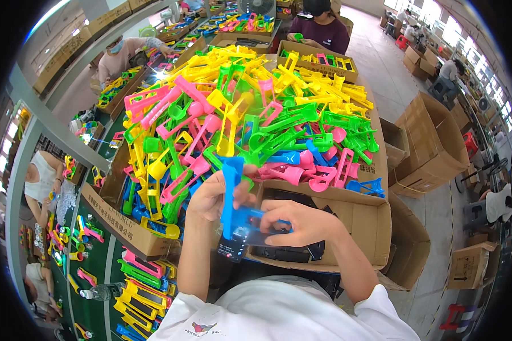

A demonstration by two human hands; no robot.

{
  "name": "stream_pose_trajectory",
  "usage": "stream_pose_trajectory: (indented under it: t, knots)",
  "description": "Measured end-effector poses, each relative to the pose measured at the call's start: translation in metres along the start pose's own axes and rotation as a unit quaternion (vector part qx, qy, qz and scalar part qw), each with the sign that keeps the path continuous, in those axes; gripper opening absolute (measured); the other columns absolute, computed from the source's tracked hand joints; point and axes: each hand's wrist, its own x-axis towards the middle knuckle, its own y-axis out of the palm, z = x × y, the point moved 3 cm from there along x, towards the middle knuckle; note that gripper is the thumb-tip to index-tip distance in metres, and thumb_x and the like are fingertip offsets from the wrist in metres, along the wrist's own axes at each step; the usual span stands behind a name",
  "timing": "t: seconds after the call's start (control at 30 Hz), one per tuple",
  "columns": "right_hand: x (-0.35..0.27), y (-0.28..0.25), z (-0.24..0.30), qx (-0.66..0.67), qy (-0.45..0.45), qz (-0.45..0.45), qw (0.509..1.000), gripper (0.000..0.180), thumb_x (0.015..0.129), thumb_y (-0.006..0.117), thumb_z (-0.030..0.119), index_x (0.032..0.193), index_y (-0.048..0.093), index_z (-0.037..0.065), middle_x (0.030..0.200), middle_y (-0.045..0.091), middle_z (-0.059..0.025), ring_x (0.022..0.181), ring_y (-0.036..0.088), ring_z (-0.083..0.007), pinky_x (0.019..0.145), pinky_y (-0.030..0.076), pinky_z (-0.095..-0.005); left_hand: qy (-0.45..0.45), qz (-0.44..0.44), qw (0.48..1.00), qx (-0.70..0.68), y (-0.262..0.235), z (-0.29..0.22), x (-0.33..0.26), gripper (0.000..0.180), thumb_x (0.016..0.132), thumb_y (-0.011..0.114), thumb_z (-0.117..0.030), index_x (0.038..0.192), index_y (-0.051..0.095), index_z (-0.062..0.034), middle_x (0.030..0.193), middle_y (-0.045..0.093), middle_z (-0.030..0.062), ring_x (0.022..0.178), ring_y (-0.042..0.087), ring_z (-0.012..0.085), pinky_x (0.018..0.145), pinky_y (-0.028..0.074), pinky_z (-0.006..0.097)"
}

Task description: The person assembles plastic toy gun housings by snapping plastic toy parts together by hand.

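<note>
My left hand [217,196] is closed round an upright, long blue plastic piece [231,193]. Close beside it on the right, my right hand [297,223] pinches a blurred blue plastic part [255,215]; whether the two blue parts are joined I cannot tell. Just under the left hand is a black phone-shaped panel [231,250], its lower end showing below the blue piece. Beyond my hands rises a heap of plastic frames with cupped ends, such as a yellow frame [227,128], a green frame [290,116] and a pink frame [196,136].
The heap fills a wide cardboard box [116,219]. Nearer me on the right, an open carton [358,213] holds black panels [307,199]. Coloured frames [139,301] and a clear bottle [105,291] lie at lower left. Co-workers sit around; empty cartons [432,142] stand at right.
</note>
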Motion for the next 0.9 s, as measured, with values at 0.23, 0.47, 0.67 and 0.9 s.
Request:
stream_pose_trajectory:
  t: [0.23, 0.47, 0.67, 0.9]
  knots:
    - [0.000, 0.004, 0.012, -0.092, -0.095, -0.081, 0.988, 0.016, 0.082, 0.079, 0.011, 0.091, 0.069, 0.003, 0.098, 0.057, -0.0074, 0.079, 0.055, -0.0211, 0.067, 0.046, -0.0336, 0.058, -0.033, 0.997, -0.049, 0.012, 0.010, -0.019, 0.053, 0.100, 0.066, -0.028, 0.144, 0.052, -0.0025, 0.077, 0.053, 0.0010, 0.070, 0.056, 0.0169, 0.099, 0.051, 0.044]
    - [0.003, 0.008, 0.009, 0.035, -0.146, 0.114, 0.982, 0.020, 0.081, 0.078, 0.019, 0.088, 0.068, 0.004, 0.093, 0.050, -0.0082, 0.076, 0.053, -0.0236, 0.065, 0.042, -0.0361, 0.068, 0.133, 0.989, -0.009, 0.016, 0.020, -0.048, 0.045, 0.100, 0.064, -0.029, 0.137, 0.058, -0.0038, 0.077, 0.060, 0.0053, 0.065, 0.061, 0.0215, 0.091, 0.050, 0.044]
    - [0.001, 0.010, 0.040, -0.195, -0.068, 0.109, 0.972, 0.014, 0.080, 0.072, 0.018, 0.087, 0.062, 0.010, 0.095, 0.054, -0.0114, 0.076, 0.061, -0.0371, 0.066, 0.046, -0.0490, 0.099, 0.143, 0.983, 0.050, 0.027, 0.013, -0.058, 0.041, 0.099, 0.066, -0.036, 0.129, 0.061, -0.0085, 0.072, 0.059, 0.0043, 0.057, 0.058, 0.0171, 0.071, 0.042, 0.036]
    - [0.012, 0.001, 0.011, -0.062, -0.081, 0.017, 0.995, 0.019, 0.085, 0.076, 0.018, 0.093, 0.066, 0.005, 0.089, 0.053, -0.0069, 0.081, 0.056, -0.0212, 0.070, 0.044, -0.0366, 0.282, -0.187, 0.941, -0.009, 0.022, -0.013, -0.089, 0.039, 0.110, 0.049, -0.028, 0.143, 0.050, -0.0070, 0.086, 0.055, 0.0010, 0.076, 0.063, 0.0136, 0.090, 0.061, 0.052]
